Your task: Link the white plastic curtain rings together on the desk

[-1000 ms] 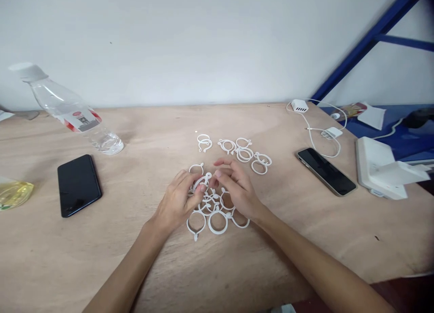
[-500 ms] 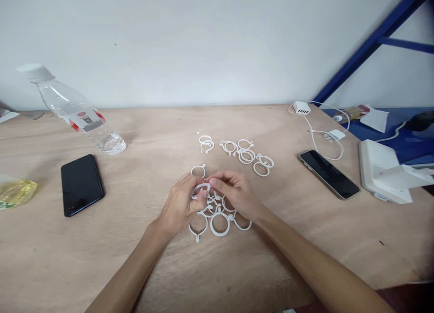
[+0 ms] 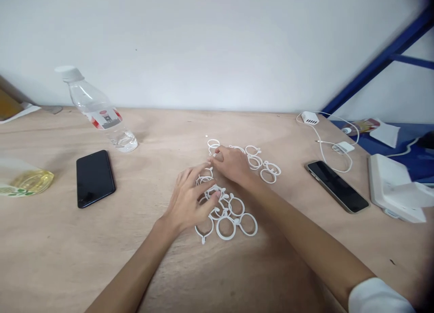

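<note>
Several white plastic curtain rings [image 3: 225,227], each with a small eyelet, lie in a loose pile on the wooden table. Over the pile's left side is my left hand [image 3: 188,198], its fingers spread and nothing gripped between them. Farther back, my right hand [image 3: 230,164] is bent down with its fingers pinched at a white ring, mostly hidden by the fingers. Just behind these fingertips lies another curtain ring [image 3: 213,142]. To the right of that hand, a row of more rings [image 3: 268,175] rests on the table.
Left stand a water bottle [image 3: 105,116], a black phone [image 3: 95,179] and a clear bag with yellow contents [image 3: 35,181]. Right are a second phone [image 3: 337,186], a white charger [image 3: 309,118] with cables, and a white stand [image 3: 389,177]. A wall [image 3: 217,51] rises behind the table.
My left hand has let go of the curtain ring it held and opened over the pile. My right hand has moved away from it, toward the rings at the back. The view has shifted slightly.
</note>
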Action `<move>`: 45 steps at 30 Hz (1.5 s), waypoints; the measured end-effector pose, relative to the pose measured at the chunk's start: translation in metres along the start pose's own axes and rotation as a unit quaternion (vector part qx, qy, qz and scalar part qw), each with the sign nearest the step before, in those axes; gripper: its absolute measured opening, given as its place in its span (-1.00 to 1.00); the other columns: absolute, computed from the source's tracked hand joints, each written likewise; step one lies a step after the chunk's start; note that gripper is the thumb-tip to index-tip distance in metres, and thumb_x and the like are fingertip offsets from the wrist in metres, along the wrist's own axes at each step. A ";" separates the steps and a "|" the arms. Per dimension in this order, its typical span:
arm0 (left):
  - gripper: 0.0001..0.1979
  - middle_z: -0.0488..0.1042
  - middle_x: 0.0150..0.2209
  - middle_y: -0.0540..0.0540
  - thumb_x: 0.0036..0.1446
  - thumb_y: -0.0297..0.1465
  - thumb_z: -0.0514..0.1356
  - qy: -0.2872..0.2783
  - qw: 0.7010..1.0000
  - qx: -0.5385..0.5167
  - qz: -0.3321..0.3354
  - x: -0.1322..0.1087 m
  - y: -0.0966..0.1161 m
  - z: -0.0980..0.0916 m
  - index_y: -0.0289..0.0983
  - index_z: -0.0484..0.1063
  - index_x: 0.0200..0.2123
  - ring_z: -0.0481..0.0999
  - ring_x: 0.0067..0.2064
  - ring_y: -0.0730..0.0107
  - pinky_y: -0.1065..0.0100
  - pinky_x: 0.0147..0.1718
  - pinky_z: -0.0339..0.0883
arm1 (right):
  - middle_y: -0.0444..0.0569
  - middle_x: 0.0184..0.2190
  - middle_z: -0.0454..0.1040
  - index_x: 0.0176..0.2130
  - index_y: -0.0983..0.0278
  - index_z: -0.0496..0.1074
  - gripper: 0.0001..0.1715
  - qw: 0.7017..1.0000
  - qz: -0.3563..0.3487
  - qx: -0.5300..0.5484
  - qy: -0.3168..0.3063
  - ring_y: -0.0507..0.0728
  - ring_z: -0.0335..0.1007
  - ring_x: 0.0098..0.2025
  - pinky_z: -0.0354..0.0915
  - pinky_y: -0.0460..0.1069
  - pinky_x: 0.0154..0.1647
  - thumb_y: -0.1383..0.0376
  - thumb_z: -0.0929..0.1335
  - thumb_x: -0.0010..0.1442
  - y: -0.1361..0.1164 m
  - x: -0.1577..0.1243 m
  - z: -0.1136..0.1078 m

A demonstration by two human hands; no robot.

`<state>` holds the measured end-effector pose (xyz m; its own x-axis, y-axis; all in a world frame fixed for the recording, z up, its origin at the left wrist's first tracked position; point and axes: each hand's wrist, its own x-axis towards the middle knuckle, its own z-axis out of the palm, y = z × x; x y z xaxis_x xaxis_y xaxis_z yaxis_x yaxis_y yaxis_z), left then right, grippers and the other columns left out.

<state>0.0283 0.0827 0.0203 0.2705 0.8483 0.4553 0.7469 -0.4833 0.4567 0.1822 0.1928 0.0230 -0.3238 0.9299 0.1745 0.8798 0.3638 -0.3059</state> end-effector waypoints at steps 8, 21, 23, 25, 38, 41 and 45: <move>-0.59 0.36 0.20 -0.19 0.30 -0.34 0.02 0.022 0.996 -0.049 -0.066 0.001 -0.010 0.003 -0.23 0.30 0.18 0.31 0.23 0.23 0.07 0.22 0.16 | 0.04 -0.31 0.56 -0.28 0.27 0.47 -0.84 0.998 -0.029 0.039 0.028 0.16 0.43 -0.26 0.23 0.00 -0.21 0.37 0.28 0.19 0.008 -0.010 0.005; -0.75 0.61 -0.14 -0.14 0.18 -0.46 0.10 -0.108 0.992 0.000 -0.066 0.075 -0.034 0.019 -0.26 0.55 -0.15 0.54 -0.05 0.21 0.20 0.04 0.34 | -0.05 -0.45 0.46 -0.38 0.29 0.44 -0.87 0.981 -0.061 0.170 0.065 0.09 0.33 -0.38 0.22 -0.01 -0.25 0.45 0.30 0.12 0.021 -0.039 0.009; -0.75 0.62 -0.18 -0.11 0.16 -0.47 0.09 -0.100 0.992 0.002 -0.076 0.075 -0.038 0.016 -0.23 0.57 -0.21 0.57 -0.10 0.22 0.24 -0.03 0.39 | -0.05 -0.46 0.45 -0.42 0.29 0.44 -0.87 0.980 -0.059 0.176 0.067 0.09 0.32 -0.39 0.21 -0.01 -0.26 0.47 0.31 0.09 0.022 -0.040 0.009; -0.74 0.62 -0.17 -0.11 0.17 -0.44 0.07 -0.083 0.992 0.006 -0.093 0.072 -0.044 0.012 -0.23 0.57 -0.21 0.58 -0.11 0.20 0.22 -0.05 0.40 | -0.05 -0.46 0.45 -0.45 0.29 0.42 -0.87 0.979 -0.055 0.185 0.068 0.08 0.32 -0.40 0.21 -0.02 -0.27 0.48 0.32 0.05 0.023 -0.040 0.008; -0.45 0.47 0.10 -0.22 0.23 -0.10 0.03 -0.104 0.975 -0.127 -0.148 0.041 -0.010 -0.020 -0.29 0.33 0.16 0.39 0.16 0.12 0.03 0.15 0.22 | -0.04 -0.31 0.58 -0.33 0.27 0.56 -0.85 0.887 -0.072 0.456 -0.008 0.07 0.50 -0.28 0.39 -0.02 -0.25 0.41 0.36 0.09 0.008 -0.051 -0.025; -0.55 0.52 0.02 -0.21 0.23 -0.13 0.04 -0.109 0.981 -0.118 -0.113 0.029 -0.003 -0.022 -0.25 0.47 0.02 0.44 0.07 0.11 0.02 0.11 0.23 | -0.03 -0.30 0.59 -0.31 0.27 0.57 -0.87 0.857 -0.063 0.510 -0.020 0.07 0.51 -0.27 0.41 -0.01 -0.23 0.36 0.39 0.09 0.004 -0.058 -0.030; -0.53 0.56 -0.08 -0.19 0.10 -0.15 0.22 -0.114 0.972 -0.179 -0.105 0.017 -0.001 -0.022 -0.24 0.47 0.03 0.51 -0.07 0.14 0.14 -0.04 0.36 | -0.04 -0.34 0.59 -0.28 0.28 0.57 -0.84 0.831 -0.019 0.553 -0.049 0.06 0.52 -0.32 0.41 -0.03 -0.30 0.31 0.44 0.06 0.001 -0.063 -0.031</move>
<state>0.0193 0.0931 0.0448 0.2933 0.9423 0.1610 0.5519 -0.3045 0.7763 0.2144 0.1328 0.0403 -0.4177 0.8973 0.1429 0.0274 0.1696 -0.9851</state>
